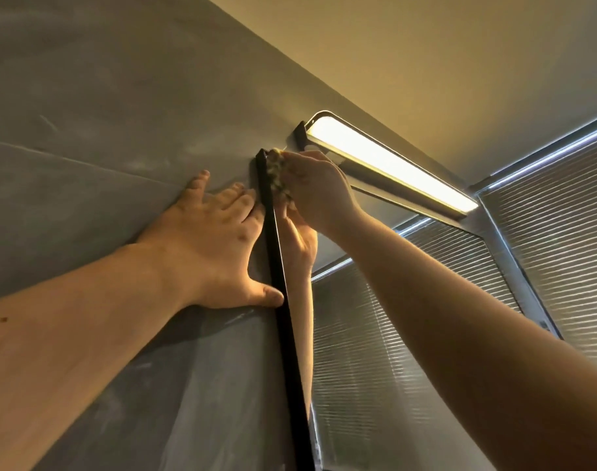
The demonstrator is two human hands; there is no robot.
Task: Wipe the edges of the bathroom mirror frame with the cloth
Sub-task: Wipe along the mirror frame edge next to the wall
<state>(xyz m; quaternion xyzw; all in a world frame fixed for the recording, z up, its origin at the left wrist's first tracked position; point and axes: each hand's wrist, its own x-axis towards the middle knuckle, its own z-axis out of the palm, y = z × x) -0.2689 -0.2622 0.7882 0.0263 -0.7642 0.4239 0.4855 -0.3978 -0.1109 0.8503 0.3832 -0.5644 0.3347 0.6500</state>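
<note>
A home bathroom is indicated. A black-framed mirror is mounted on a grey, smooth-plastered wall, and a lit bar-shaped vanity lamp is fixed just above it. Slatted window blinds are seen at the right and are repeated in the mirror's glass.
</note>
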